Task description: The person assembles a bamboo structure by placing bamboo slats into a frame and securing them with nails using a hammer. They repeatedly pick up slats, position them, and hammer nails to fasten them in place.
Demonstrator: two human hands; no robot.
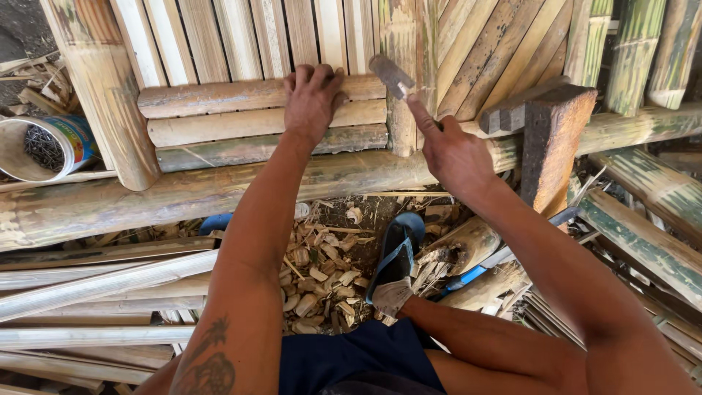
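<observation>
Both hands are seen at a bamboo frame. A hammer (395, 79) is gripped by the right hand (453, 153), fingers closed round its handle with the forefinger stretched along it; the handle's long axis runs from the hand up and to the left, so the blurred metal head points toward the upper left, over the end of the slats. The left hand (313, 102) is laid palm down, fingers curled over the top edge of the uppermost of three horizontal bamboo slats (256, 124), which are stacked edge to edge with their long axes running left to right. Behind them, upright split slats (241, 36) are ranged side by side. A thick bamboo pole (102, 88) is leaned at the left, and a long horizontal bamboo beam (146, 197) is set just below the slats. A dark wooden block (552, 139) is propped near the right hand. An open tin of nails (44, 146) lies at far left. Bamboo chips (322, 271) and a blue sandal (395, 256) are seen on the ground below.
</observation>
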